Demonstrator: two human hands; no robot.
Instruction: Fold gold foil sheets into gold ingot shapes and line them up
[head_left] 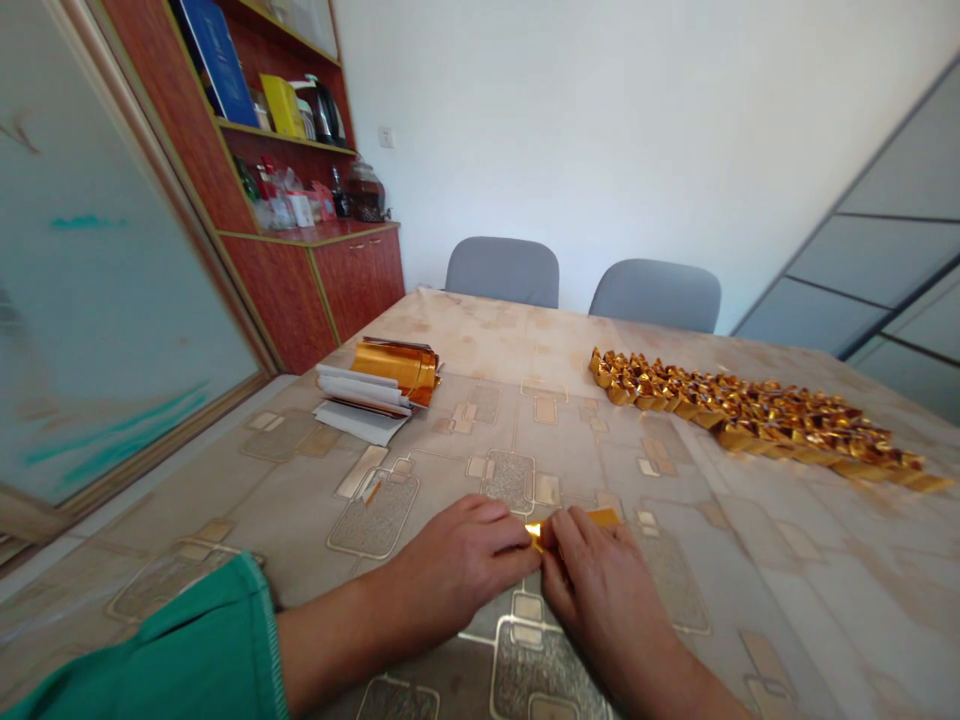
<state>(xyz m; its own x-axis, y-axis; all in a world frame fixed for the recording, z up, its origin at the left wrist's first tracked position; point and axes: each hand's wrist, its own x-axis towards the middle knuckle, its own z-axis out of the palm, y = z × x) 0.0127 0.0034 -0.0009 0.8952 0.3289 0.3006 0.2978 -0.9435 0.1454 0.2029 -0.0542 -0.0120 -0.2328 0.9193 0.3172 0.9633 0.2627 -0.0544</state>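
Note:
A small piece of folded gold foil paper is between my hands, low over the patterned tabletop. My left hand has its fingers closed at the paper's left end, where a bright bit of foil shows. My right hand pinches the same piece, and most of the paper is hidden behind its fingers. Farther right lie rows of folded gold foil pieces, packed closely together. At the left is a stack of gold and white paper sheets, slightly curled.
The table has a patterned cover. Two grey chairs stand at its far side, against the white wall. A red-brown cabinet with bottles, a kettle and boxes is at the back left, beside a frosted sliding door.

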